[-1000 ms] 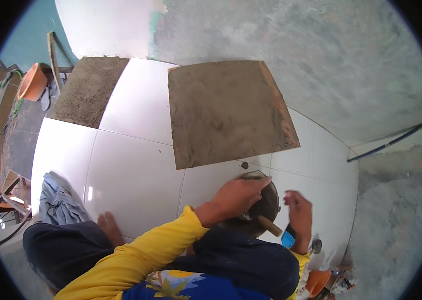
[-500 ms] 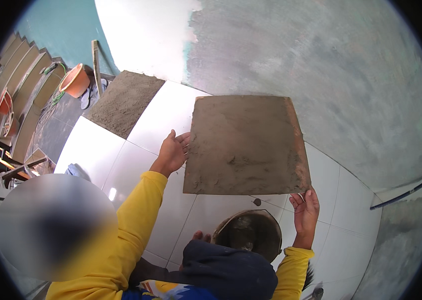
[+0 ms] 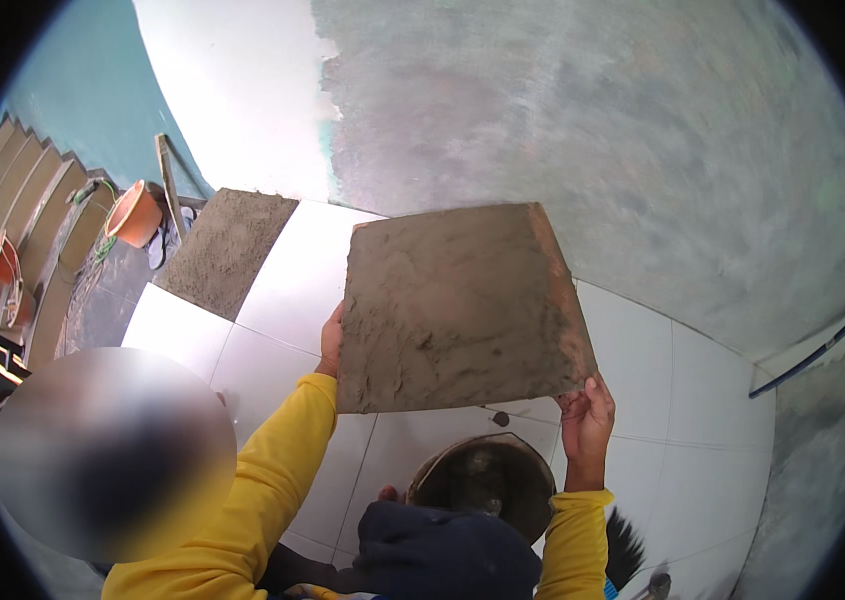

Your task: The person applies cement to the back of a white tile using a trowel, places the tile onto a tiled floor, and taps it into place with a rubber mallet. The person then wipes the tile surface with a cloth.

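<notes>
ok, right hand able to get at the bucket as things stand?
Probably not without letting go: the right hand grips the mortar-coated tile at its near right corner. Otherwise the way looks free; the bucket is close by, its mouth open.

Stairs (image 3: 51, 215) and blue pipe (image 3: 813, 354)
Pipe at three o'clock; stairs between nine and ten, orange bucket (image 3: 134, 217) near them.
</notes>
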{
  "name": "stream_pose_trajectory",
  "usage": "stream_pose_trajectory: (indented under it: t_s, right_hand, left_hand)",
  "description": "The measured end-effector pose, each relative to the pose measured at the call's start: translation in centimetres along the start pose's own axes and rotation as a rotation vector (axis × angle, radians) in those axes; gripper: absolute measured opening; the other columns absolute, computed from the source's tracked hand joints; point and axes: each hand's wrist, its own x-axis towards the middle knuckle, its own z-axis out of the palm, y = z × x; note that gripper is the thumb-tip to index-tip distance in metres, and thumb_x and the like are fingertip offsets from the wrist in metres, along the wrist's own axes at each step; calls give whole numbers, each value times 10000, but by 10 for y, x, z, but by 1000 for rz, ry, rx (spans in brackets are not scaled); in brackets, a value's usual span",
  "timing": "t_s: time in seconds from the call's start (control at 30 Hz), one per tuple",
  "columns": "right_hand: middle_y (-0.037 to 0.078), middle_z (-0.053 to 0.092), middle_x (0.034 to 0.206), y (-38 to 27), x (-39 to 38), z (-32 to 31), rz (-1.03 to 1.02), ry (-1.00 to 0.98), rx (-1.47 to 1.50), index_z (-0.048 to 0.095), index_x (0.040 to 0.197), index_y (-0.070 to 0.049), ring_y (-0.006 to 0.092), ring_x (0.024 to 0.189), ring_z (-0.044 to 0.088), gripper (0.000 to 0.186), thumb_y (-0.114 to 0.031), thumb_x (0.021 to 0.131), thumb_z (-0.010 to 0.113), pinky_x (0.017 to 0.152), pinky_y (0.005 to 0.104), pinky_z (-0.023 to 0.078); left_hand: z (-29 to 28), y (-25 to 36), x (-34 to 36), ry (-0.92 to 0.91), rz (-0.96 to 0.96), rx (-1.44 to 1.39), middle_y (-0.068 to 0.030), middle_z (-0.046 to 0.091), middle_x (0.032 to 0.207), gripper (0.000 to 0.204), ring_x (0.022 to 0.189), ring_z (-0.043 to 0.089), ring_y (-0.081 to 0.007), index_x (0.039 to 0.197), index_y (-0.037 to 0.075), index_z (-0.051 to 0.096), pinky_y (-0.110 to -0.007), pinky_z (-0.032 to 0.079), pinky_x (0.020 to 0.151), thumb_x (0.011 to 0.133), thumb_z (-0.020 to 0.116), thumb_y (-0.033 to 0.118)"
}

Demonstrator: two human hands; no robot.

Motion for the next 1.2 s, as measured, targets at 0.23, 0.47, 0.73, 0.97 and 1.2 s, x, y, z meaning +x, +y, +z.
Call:
stream_pose_trajectory:
  t_s: [0.23, 0.47, 0.73, 0.97, 1.2]
  right_hand:
    - [84, 717, 1008, -2, -14, 31, -37, 195, -108, 585, 1362, 88, 159, 806, 687, 423, -99, 1012, 732, 767, 389, 590]
    - [45, 676, 927, 1, -41, 105, -40, 189, 8, 537, 1380, 77, 144, 750, 672, 464, -72, 994, 747, 708, 373, 583]
    - [82, 736, 1118, 25, -17, 218, -86, -151, 87, 582, 1387, 53, 143, 849, 713, 409, -138, 1039, 681, 799, 357, 613]
    - [107, 740, 1280, -8, 32, 289, -1, -265, -320, 534, 1517, 10, 184, 1055, 745, 485, -223, 1103, 635, 890, 338, 595]
    - [94, 741, 1132, -60, -9, 449, -902, -304, -1227, 712, 1288, 1, 199, 936, 700, 294, -177, 1054, 701, 812, 329, 544]
  left_hand:
    - [-6, -18, -37, -93, -146, -603, -133, 645, 1471, 496, 1337, 603, -298, 1604, 41, 500, -436, 460, 1180, 1182, 429, 292]
    - [-16, 29, -46, -1, -187, -454, -134, 637, 1479, 521, 1343, 597, -300, 1604, 38, 499, -440, 458, 1179, 1169, 452, 321]
    - [17, 95, 9, 46, -70, -339, -136, 627, 1489, 552, 1350, 589, -301, 1604, 36, 498, -445, 456, 1178, 1153, 479, 354]
    - [33, 158, 34, 88, 17, -323, -137, 619, 1497, 581, 1357, 583, -303, 1604, 33, 498, -449, 454, 1177, 1140, 502, 383]
    - [39, 226, 57, 98, 109, -332, -138, 611, 1506, 612, 1363, 577, -304, 1604, 31, 497, -454, 452, 1176, 1126, 525, 412]
